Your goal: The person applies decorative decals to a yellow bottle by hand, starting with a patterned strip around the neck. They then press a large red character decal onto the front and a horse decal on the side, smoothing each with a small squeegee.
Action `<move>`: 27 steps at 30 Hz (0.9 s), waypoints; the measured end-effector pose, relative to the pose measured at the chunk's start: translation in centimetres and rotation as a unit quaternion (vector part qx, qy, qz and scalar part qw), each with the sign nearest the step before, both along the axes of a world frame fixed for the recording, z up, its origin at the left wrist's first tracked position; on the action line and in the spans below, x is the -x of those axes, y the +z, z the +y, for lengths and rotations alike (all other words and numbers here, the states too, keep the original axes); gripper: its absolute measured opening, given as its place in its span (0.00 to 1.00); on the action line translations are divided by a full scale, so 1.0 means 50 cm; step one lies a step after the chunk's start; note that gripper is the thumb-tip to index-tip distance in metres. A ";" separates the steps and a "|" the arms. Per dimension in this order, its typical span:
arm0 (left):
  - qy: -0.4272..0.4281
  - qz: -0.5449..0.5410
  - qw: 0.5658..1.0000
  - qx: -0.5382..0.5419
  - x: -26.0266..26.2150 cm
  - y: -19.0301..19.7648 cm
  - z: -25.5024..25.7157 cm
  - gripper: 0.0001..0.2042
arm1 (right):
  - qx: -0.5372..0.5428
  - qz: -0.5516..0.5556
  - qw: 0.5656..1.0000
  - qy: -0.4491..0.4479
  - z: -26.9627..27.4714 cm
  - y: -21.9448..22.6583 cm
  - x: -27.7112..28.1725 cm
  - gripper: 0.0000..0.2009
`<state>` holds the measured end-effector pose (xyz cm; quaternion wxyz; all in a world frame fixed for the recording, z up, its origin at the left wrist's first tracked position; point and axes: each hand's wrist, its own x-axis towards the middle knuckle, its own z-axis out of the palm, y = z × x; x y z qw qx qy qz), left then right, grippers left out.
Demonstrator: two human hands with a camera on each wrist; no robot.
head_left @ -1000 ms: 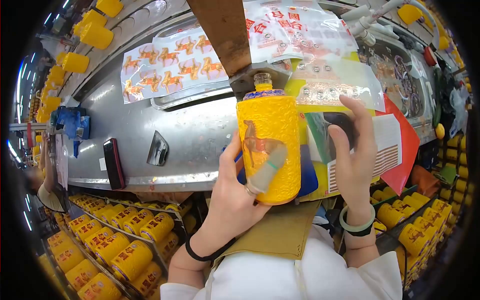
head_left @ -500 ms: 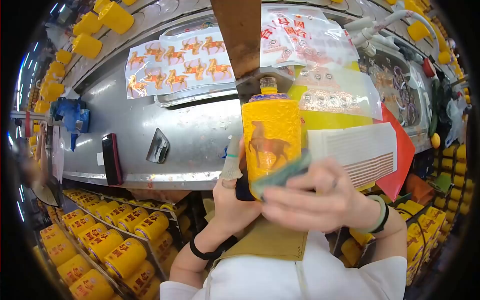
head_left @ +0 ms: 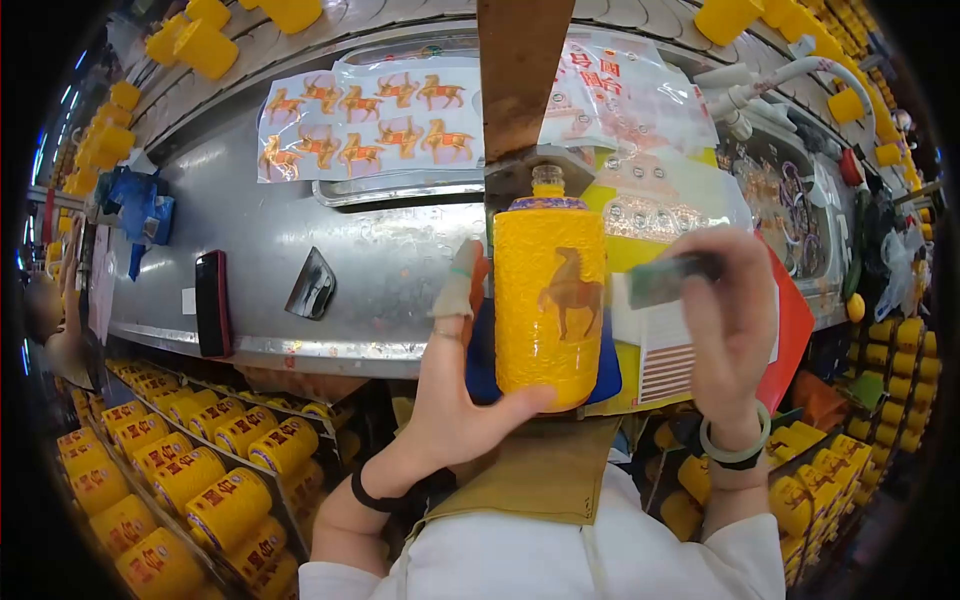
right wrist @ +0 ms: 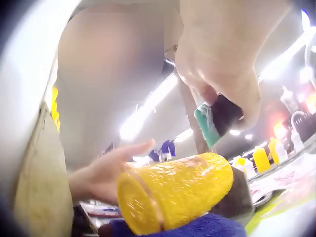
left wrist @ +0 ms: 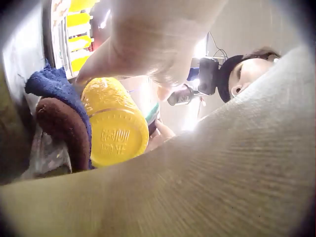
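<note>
A yellow textured bottle (head_left: 535, 300) with a clear glass neck lies on a blue cloth (head_left: 482, 350), its neck against a metal-faced wooden post (head_left: 525, 80). A brown horse decal (head_left: 574, 295) is on its right side. My left hand (head_left: 445, 400) is at the bottle's lower left, fingers straight; the index finger wears a pale finger cot (head_left: 456, 292). Its thumb overlaps the base in the head view, but stands raised in the right wrist view. My right hand (head_left: 730, 320) pinches a black scraper with a green edge (right wrist: 210, 129), apart from the bottle.
Sheets of horse decals (head_left: 365, 125) lie at the back of the metal bench (head_left: 400, 240). A phone (head_left: 212, 304) and a dark curved piece (head_left: 312, 284) are left. Striped paper (head_left: 665, 360) and a red sheet (head_left: 795, 330) lie right. Racks of yellow bottles (head_left: 225, 500) flank me.
The scraper moved from the bottle's lower front up and right, off it. The bottle has rolled, its horse decal now further right. My left index finger came off the front to the left.
</note>
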<state>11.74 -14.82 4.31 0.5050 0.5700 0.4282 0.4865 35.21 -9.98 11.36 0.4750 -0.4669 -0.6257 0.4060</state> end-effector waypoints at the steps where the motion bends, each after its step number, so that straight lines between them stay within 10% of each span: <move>1: 0.027 -0.077 0.996 0.044 -0.012 0.009 0.006 0.49 | 0.022 0.048 0.998 -0.015 0.001 -0.003 0.001 0.15; 5: 0.054 -0.219 0.964 0.141 -0.049 0.054 0.061 0.35 | 0.116 0.088 0.989 -0.014 -0.015 -0.014 0.014 0.20; 11: 0.104 -0.147 0.975 0.128 -0.081 0.034 0.070 0.31 | 0.135 0.119 0.984 -0.013 -0.025 -0.051 0.019 0.30; 27: 0.079 -0.128 0.983 0.109 -0.078 0.033 0.066 0.37 | 0.129 0.039 0.991 -0.004 0.015 -0.040 0.017 0.29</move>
